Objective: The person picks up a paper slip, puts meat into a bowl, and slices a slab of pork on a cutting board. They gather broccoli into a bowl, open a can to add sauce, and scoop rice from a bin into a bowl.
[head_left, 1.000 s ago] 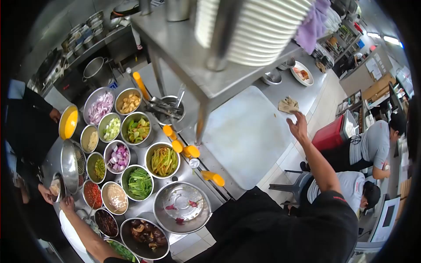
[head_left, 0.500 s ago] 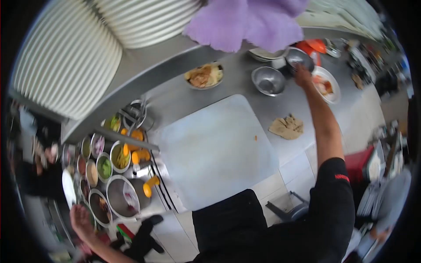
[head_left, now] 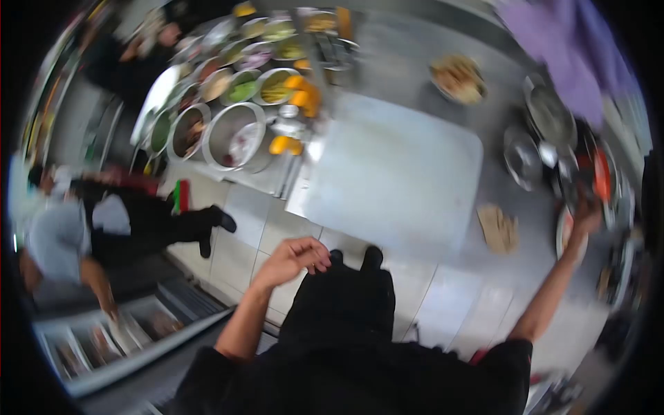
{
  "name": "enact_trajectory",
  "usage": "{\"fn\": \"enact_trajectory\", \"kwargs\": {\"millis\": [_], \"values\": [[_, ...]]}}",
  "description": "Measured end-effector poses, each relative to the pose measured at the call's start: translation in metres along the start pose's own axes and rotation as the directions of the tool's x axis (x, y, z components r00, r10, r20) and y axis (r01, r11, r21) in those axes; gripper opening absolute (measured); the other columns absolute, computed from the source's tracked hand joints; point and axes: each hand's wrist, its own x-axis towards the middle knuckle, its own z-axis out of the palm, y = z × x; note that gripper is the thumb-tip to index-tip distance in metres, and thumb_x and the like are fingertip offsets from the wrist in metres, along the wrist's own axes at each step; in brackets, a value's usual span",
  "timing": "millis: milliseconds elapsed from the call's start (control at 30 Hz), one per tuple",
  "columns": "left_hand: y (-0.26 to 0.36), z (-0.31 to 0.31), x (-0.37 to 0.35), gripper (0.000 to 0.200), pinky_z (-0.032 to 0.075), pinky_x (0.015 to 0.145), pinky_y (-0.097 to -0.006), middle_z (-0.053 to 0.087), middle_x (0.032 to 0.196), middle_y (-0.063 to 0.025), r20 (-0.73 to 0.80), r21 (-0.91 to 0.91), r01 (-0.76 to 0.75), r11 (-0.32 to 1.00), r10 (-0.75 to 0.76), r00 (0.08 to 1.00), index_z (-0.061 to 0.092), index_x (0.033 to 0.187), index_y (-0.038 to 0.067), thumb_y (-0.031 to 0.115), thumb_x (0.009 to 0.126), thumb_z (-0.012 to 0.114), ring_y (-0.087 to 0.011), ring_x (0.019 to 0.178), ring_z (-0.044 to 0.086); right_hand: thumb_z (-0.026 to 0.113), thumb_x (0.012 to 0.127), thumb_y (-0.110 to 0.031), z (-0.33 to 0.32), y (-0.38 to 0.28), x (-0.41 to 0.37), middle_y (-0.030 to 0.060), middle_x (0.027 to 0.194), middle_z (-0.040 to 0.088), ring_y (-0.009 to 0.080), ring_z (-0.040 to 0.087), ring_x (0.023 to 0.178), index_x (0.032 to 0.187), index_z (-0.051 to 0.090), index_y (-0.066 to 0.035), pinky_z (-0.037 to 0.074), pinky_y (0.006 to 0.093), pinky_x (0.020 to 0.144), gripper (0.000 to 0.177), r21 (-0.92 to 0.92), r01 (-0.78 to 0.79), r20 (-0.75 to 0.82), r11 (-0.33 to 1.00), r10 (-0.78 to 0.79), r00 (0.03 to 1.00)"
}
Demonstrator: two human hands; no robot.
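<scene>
My left hand [head_left: 294,259] hangs in front of my black apron over the tiled floor, fingers loosely curled and empty. My right hand [head_left: 586,221] is stretched out to the right end of the steel counter, at the rim of a white plate [head_left: 561,235] and below a cluster of steel bowls [head_left: 526,155]. Motion blur hides whether it grips anything. A brown rag [head_left: 499,228] lies on the counter left of that hand. A white cutting board [head_left: 394,166] fills the middle of the counter.
Several bowls of cut ingredients [head_left: 242,90] and orange squeeze bottles [head_left: 287,145] crowd the counter's left end beside a large steel bowl [head_left: 235,135]. A plate of food [head_left: 456,77] sits beyond the board. A purple cloth [head_left: 567,48] hangs top right. A person in grey [head_left: 55,232] bends over an open drawer [head_left: 104,339].
The view has swung round and down. My right hand came back from the far bowls to the plate near the rag. My left hand left the ingredient bowls and now hangs by my apron.
</scene>
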Motion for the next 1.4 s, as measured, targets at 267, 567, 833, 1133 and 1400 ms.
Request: {"fn": "enact_trajectory", "kwargs": {"millis": [267,567,833,1133,1400], "values": [[-0.064,0.119,0.043,0.059,0.051,0.063,-0.0287,0.061,0.099,-0.0139,0.605,0.044,0.415,0.909,-0.355,0.713,0.045,0.123,0.002,0.052,0.091,0.039,-0.0213,0.078,0.063,0.081,0.056,-0.010,-0.177,-0.240,-0.293,0.0037,0.054,0.050,0.0163,0.045,0.051,0.056,0.050,-0.003,0.037,0.0316,0.050,0.031,0.220,-0.453,0.530,0.864,0.284,0.799],[-0.178,0.059,0.100,0.032,0.054,0.052,-0.0356,0.063,0.081,-0.0226,0.401,0.298,0.727,0.618,-0.772,0.492,0.054,0.094,-0.013,0.009,0.072,0.044,-0.0325,0.067,0.064,0.072,0.064,-0.032,-0.071,-0.281,-0.431,0.0073,0.072,0.061,0.0275,0.058,0.077,0.070,0.065,-0.009,0.045,0.0395,0.070,0.025,0.658,-0.409,0.629,0.632,-0.164,0.760],[-0.216,0.031,0.099,0.025,0.047,0.042,-0.0331,0.060,0.072,-0.0221,0.069,0.460,0.512,0.726,-0.604,0.794,0.053,0.086,-0.013,0.006,0.073,0.045,-0.0288,0.056,0.061,0.054,0.082,-0.042,0.125,-0.275,-0.415,0.0069,0.114,0.056,0.0254,0.041,0.119,0.113,0.056,-0.010,0.018,0.0484,0.107,0.045,0.046,-0.154,0.793,0.987,0.057,0.607],[-0.247,0.018,0.104,0.033,0.051,0.041,-0.0341,0.058,0.081,-0.0201,-0.067,0.249,0.509,0.824,-0.510,0.858,0.046,0.098,-0.012,0.000,0.068,0.049,-0.0278,0.054,0.060,0.052,0.083,-0.042,0.119,-0.275,-0.466,0.0089,0.116,0.050,0.0239,0.041,0.114,0.118,0.054,-0.011,0.024,0.0499,0.102,0.046,-0.012,-0.209,0.760,0.978,0.145,0.634],[-0.258,0.038,0.090,0.038,0.053,0.041,-0.0356,0.056,0.075,-0.0166,0.015,0.325,0.507,0.798,-0.540,0.841,0.046,0.106,-0.012,0.000,0.070,0.049,-0.0271,0.055,0.060,0.069,0.064,-0.058,0.204,-0.264,-0.445,0.0124,0.127,0.041,0.0364,0.034,0.121,0.125,0.047,-0.014,0.034,0.0539,0.094,0.078,-0.175,0.050,0.575,0.983,0.060,0.816]]}}
